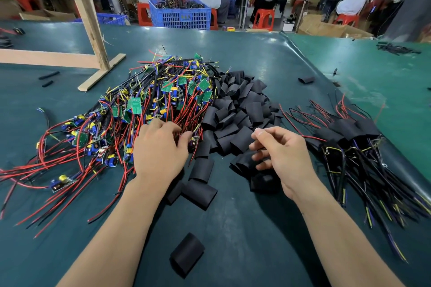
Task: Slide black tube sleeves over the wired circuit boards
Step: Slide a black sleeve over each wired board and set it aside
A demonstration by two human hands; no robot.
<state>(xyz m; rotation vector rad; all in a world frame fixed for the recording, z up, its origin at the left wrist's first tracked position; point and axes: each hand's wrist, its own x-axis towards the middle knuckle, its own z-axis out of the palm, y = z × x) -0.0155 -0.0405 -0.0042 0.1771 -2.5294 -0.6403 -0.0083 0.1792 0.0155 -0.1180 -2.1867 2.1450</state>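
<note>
Most of the wired circuit boards [144, 105] lie bare, heaped mid-desk, with the loose black tube sleeves [235, 109] piled beside them; a smaller sleeved bundle [349, 133] sits toward the desk's right edge. Left hand [161, 147] pinches wires at the heap; right hand [279, 154], fingers curled, grips a sleeve.

Both bare forearms enter from the bottom edge and converge toward frame centre. Left hand [161, 147], centre-left: palm down, fingers curled forward and downward. Right hand [277, 154], centre-right: fingers curled inward, thumb raised against the index finger; whether it holds anything cannot be told.
</note>
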